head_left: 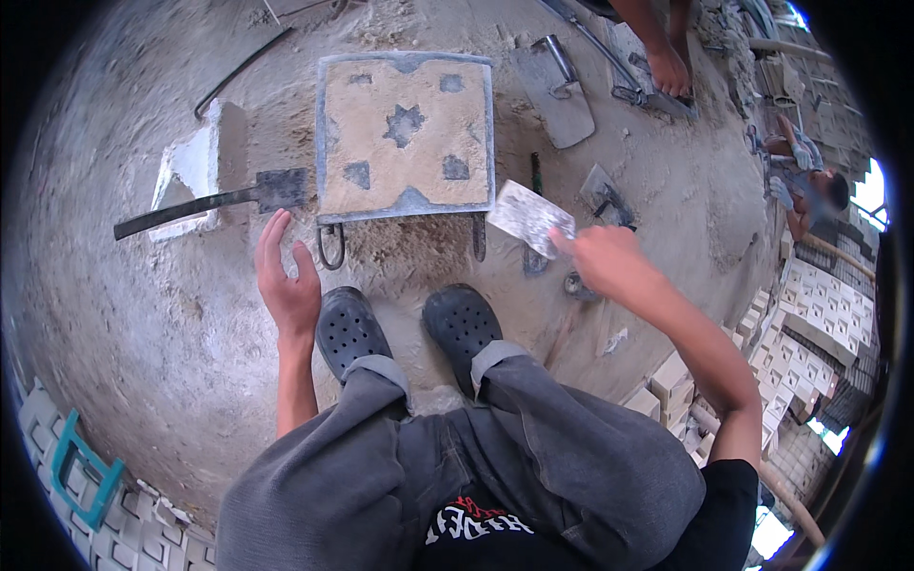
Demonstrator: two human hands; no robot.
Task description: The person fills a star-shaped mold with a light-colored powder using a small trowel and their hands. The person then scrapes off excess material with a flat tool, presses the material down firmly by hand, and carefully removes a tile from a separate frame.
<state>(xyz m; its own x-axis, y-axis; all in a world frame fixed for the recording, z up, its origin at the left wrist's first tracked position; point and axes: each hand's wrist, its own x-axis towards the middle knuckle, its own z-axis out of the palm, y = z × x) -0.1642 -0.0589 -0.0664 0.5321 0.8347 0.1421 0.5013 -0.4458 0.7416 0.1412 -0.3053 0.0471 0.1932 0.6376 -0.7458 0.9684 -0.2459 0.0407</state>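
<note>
Person crouches on dusty grey concrete floor (143, 314), black perforated clogs (350, 331) planted just below a square metal tile mould (406, 135) filled with sandy tan mix, dark grey star and corner shapes showing in it. Mould lies flat on the floor, two metal loop handles (330, 247) sticking out of its near edge.

Right hand (609, 262) pinches a flat rectangular cement-smeared metal scraper (529, 218), fingers closed on its right end; scraper's far corner sits at the mould's lower right corner, touching or just over it, cannot tell which. Left hand (286, 276) open, fingers spread and extended, holds nothing, hovers near the mould's lower left corner just beside the left loop handle.

Flat dark metal spatula with long handle (214, 202) lies left of the mould, blade against its left edge. White concrete block (190, 176) beneath the handle. Grey metal trowel (555, 90) lies upper right. Another person's bare foot (669, 68) stands at the top. Stacked white patterned tiles (819, 314) at right.
</note>
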